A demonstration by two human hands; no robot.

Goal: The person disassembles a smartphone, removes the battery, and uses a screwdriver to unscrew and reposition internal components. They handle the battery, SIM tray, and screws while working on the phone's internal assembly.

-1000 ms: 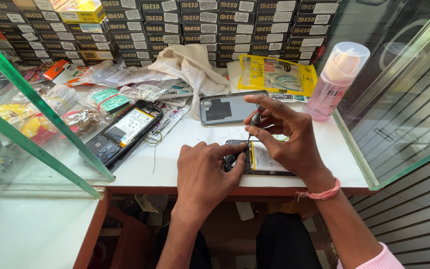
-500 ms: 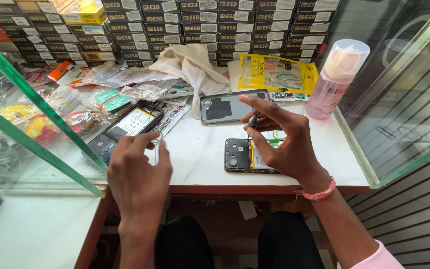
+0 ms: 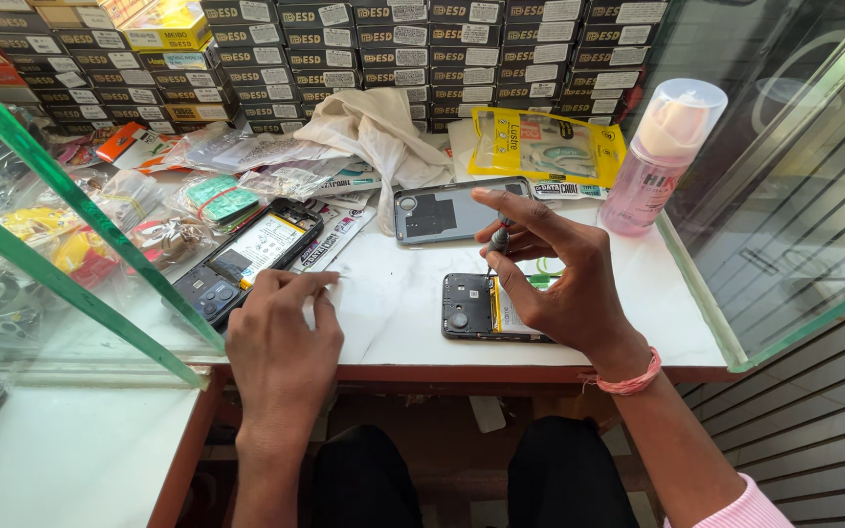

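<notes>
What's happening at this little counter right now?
A person sits at a white counter with an opened phone lying on it. The right hand holds a small screwdriver upright over the phone. The left hand rests on the counter beside a second opened phone, fingertips pinched together.

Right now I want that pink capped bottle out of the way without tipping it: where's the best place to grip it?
Probably around the pink bottle body below its clear cap, coming from the left. It stands upright in the corner, glass panel close on its right, yellow packet lying flat at its left.
</notes>
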